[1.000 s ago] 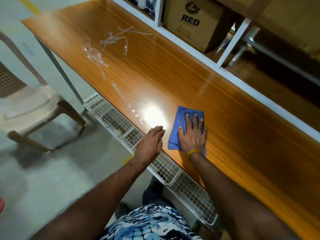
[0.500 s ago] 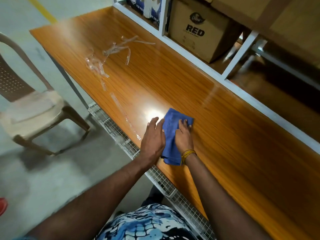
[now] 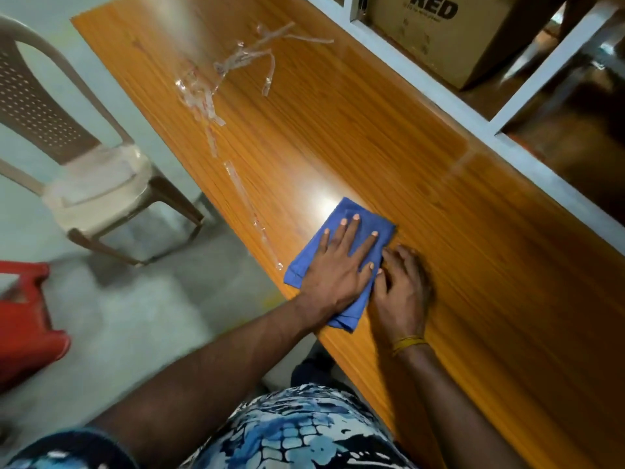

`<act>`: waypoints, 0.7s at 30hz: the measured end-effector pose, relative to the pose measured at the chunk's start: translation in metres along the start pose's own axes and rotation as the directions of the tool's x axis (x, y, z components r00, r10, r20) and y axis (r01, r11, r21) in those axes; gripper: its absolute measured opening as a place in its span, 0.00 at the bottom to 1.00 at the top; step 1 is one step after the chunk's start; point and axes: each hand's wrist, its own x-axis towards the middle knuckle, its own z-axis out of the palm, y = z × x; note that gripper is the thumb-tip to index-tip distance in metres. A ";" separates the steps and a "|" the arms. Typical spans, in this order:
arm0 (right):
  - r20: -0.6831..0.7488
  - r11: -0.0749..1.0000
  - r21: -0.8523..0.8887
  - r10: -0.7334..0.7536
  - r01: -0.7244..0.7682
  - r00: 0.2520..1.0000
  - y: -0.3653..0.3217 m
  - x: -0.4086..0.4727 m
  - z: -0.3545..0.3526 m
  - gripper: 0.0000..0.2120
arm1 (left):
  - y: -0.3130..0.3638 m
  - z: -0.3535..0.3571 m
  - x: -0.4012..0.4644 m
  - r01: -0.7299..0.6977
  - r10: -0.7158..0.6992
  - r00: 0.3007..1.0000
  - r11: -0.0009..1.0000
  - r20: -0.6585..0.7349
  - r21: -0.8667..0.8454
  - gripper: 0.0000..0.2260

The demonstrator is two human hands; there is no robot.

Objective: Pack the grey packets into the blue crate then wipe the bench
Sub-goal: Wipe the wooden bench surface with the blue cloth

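A folded blue cloth (image 3: 343, 211) lies on the orange wooden bench (image 3: 490, 258), close to its near edge. My left hand (image 3: 338, 265) presses flat on the cloth with its fingers spread. My right hand (image 3: 402, 289) rests on the bench just right of the cloth, fingers loosely bent, fingertips at the cloth's edge. No grey packets and no blue crate are in view.
Clear plastic strips (image 3: 236, 66) lie scattered on the far left part of the bench, with one long strip (image 3: 250, 211) trailing toward the cloth. A white shelf frame (image 3: 439, 96) with a cardboard box (image 3: 449, 38) runs along the back. A beige chair (image 3: 84, 184) and a red stool (image 3: 23, 316) stand on the floor at left.
The cloth has passed from under my right hand to under my left hand. My right hand has slid off to the cloth's right side. The view has shifted left.
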 end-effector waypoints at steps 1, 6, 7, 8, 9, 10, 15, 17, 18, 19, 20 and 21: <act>-0.004 1.000 -0.013 -0.009 0.009 1.000 -0.001 -0.001 0.001 0.20 | -0.006 -0.002 0.000 -0.036 0.036 0.999 0.999 0.003 0.009 0.25; 0.057 0.993 -0.115 -0.016 0.022 0.998 -0.014 -0.001 0.002 0.20 | -0.048 -0.020 0.007 -0.223 0.220 0.972 0.975 0.078 0.025 0.26; 0.083 0.992 -0.126 -0.015 0.025 0.996 -0.018 0.000 0.003 0.20 | -0.057 -0.023 0.010 -0.252 0.249 0.964 0.968 0.093 0.019 0.26; 0.104 0.990 -0.139 -0.010 0.024 0.995 -0.022 0.002 0.004 0.20 | -0.064 -0.026 0.013 -0.275 0.272 0.957 0.961 0.104 0.014 0.26; 0.123 0.987 -0.159 -0.002 0.021 0.992 -0.025 0.003 0.005 0.21 | -0.071 -0.029 0.017 -0.288 0.285 0.952 0.958 0.109 0.011 0.26; 0.144 0.983 -0.185 0.010 0.017 0.990 -0.029 0.005 0.007 0.21 | -0.077 -0.031 0.022 -0.288 0.285 0.952 0.958 0.111 0.011 0.26; 0.238 0.967 -0.253 0.025 0.037 0.971 -0.047 0.021 0.012 0.24 | -0.098 -0.039 0.047 -0.141 0.141 0.989 0.990 0.053 -0.010 0.26; 0.271 0.961 -0.269 0.018 0.058 0.962 -0.057 0.030 0.014 0.25 | -0.107 -0.045 0.057 -0.039 0.039 0.999 0.999 0.001 -0.035 0.27; 0.284 0.959 -0.276 0.021 0.061 0.959 -0.062 0.034 0.015 0.25 | -0.113 -0.049 0.061 0.024 -0.025 1.000 0.999 -0.013 -0.044 0.27; 0.297 0.957 -0.282 0.027 0.061 0.954 -0.066 0.037 0.016 0.25 | -0.120 -0.052 0.065 0.087 -0.088 0.996 0.995 -0.021 -0.049 0.27; 0.311 0.955 -0.290 0.034 0.061 0.950 -0.070 0.041 0.017 0.25 | -0.127 -0.055 0.069 0.143 -0.145 0.989 0.989 -0.027 -0.048 0.26; 0.320 0.951 -0.302 0.041 0.061 0.946 -0.074 0.043 0.017 0.25 | -0.135 -0.057 0.071 0.190 -0.192 0.981 0.981 -0.037 -0.044 0.26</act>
